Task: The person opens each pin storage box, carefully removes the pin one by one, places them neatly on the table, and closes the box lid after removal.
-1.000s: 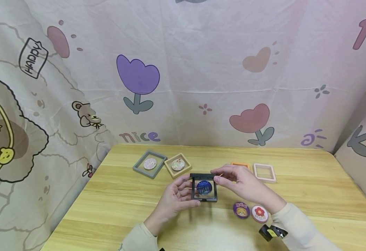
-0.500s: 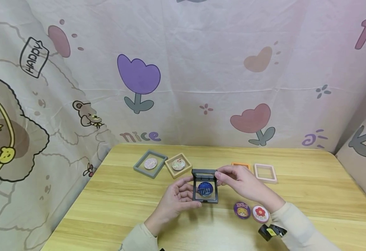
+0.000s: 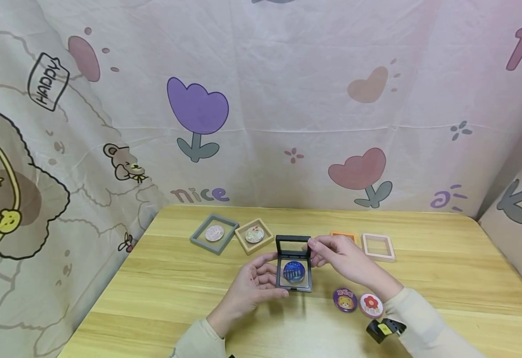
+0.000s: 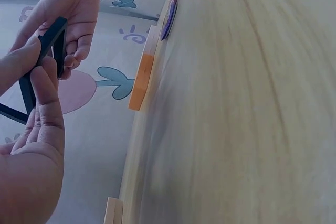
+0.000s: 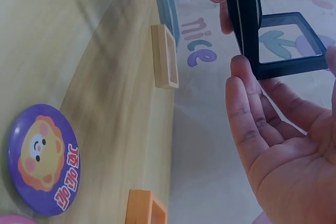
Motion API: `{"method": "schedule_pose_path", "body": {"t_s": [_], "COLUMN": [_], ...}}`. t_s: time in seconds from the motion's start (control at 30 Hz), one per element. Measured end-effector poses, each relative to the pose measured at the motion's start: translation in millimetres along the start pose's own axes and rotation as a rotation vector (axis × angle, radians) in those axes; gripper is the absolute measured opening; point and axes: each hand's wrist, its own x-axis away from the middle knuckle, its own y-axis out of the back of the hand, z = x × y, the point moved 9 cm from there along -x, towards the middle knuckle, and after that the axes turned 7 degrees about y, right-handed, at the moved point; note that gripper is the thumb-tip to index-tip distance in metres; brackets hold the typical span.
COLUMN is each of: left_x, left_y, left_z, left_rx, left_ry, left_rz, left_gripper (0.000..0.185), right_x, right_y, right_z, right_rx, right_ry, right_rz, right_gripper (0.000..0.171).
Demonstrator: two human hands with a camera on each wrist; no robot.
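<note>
Above the middle of the pale wooden table [image 3: 162,278], the left hand [image 3: 249,286] holds the base of a hinged black square display frame [image 3: 293,275] by its left edge, fingers curled round it, while the right hand [image 3: 341,258] pinches the top right corner of the frame's raised clear-windowed lid [image 3: 293,244]. A round blue badge [image 3: 294,271] lies inside the base. The frame is held just above the table, its lid standing nearly upright. In the left wrist view the frame [image 4: 42,61] shows edge-on between the fingers of both hands. In the right wrist view the lid's window [image 5: 289,38] stands open at an angle to the base. Behind and to the left lie a grey square frame [image 3: 213,233] and, just beside it, a tan square frame [image 3: 254,235], each with a round badge inside. Behind the right hand an orange frame [image 3: 344,234] is partly hidden by the fingers, and a pale pink empty frame [image 3: 378,247] lies beside it. Near the right wrist, on the table, sit a purple round badge with a yellow bear face [image 3: 345,299] and a pink round badge with a red flower [image 3: 370,305], just beside each other; the purple badge [image 5: 41,158] carries red lettering too stylised to read. A black wrist device with a yellow mark [image 3: 383,329] sits on the right sleeve. The printed cloth backdrop [image 3: 287,99] behind the table reads "nice" [image 3: 199,195] and "HAPPY" [image 3: 47,82].
</note>
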Motion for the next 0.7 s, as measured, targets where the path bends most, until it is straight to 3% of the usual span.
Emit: {"method": "schedule_pose_path", "body": {"t_s": [0.27,0.7], "left_x": [0.0,-0.2], "left_y": [-0.5,0.2], "left_z": [0.4,6.5], "left_rx": [-0.011,0.005], "left_ry": [-0.003,0.046], "left_rz": [0.006,0.046], "left_gripper": [0.095,0.091], "right_x": [-2.3,-2.3], "right_y": [-1.6,-6.2], "right_z": [-2.6,-5.6], "right_rx": [-0.031,-0.052], "right_ry": [-0.012,-0.021], "right_rz": [-0.011,0.004], "right_gripper": [0.044,0.043]}}
